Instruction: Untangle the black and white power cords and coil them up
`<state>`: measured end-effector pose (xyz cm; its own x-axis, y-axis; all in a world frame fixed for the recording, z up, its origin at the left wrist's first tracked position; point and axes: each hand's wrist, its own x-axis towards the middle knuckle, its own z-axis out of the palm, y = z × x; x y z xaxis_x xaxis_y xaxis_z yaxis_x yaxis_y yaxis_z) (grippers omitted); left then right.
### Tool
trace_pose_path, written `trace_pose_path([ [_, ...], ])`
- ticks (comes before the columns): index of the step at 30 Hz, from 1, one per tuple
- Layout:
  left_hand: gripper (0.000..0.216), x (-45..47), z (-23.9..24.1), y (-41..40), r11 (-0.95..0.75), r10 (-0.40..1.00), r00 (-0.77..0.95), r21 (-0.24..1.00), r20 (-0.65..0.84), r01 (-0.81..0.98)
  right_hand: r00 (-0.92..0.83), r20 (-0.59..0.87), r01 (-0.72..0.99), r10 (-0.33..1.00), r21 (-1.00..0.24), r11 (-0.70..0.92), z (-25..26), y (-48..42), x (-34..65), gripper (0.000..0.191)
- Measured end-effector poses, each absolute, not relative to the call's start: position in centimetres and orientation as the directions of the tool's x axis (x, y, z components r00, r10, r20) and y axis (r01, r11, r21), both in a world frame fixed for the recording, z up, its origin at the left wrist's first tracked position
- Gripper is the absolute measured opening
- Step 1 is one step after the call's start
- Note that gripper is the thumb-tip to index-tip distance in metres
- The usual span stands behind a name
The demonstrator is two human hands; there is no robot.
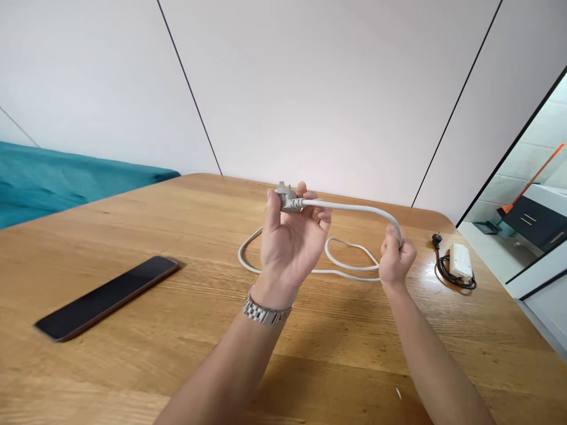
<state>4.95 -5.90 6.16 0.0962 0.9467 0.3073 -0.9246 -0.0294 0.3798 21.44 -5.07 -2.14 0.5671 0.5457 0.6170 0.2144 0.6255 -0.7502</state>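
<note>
Left hand [290, 239], palm up and raised above the desk [133, 354], gripping a grey plug [287, 198] in its fingers (steel watch [264, 311] at the wrist). Right hand [396, 257] clenched around the white cord [354, 208] arching out from that plug. Rest of cord looping loosely on the desk behind both hands. Farther left, a dark phone [106, 296] lying flat. Far right, a white adapter [460, 261] with black cable [443, 265].
</note>
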Motion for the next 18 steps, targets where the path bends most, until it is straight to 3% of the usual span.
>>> trace_pose_path([
  [3,0.048,6.1,6.4,-6.0,0.045,0.97,0.107,0.271,0.216,-0.962,0.459,0.854,0.548,0.243,-0.488,0.68,-1.6,-5.9,22.3,0.04],
  [6,0.053,7.0,6.5,-6.7,0.134,0.971,0.172,0.22,0.165,-0.966,0.313,0.95,0.704,0.007,-0.237,0.669,-1.4,-6.3,23.3,0.033],
  [9,0.052,7.1,6.5,-7.6,0.241,0.951,0.273,0.206,0.146,-0.948,0.19,0.981,0.738,-0.048,-0.11,0.666,-1.1,-6.3,24.1,0.029],
  [11,0.05,6.5,6.7,-8.0,0.276,0.935,0.317,0.235,0.16,-0.932,0.118,0.984,0.677,0.136,-0.18,0.713,-1.0,-6.0,24.5,0.033],
  [15,0.048,3.8,7.8,-8.4,0.224,0.918,0.334,0.415,0.215,-0.882,-0.068,0.722,0.375,0.689,-0.621,0.688,-1.8,-4.5,24.9,0.048],
  [18,0.045,0.8,8.0,-8.8,0.092,0.899,0.295,0.517,0.324,-0.851,-0.194,0.486,0.274,0.852,-0.807,0.523,-2.9,-3.4,25.1,0.056],
])
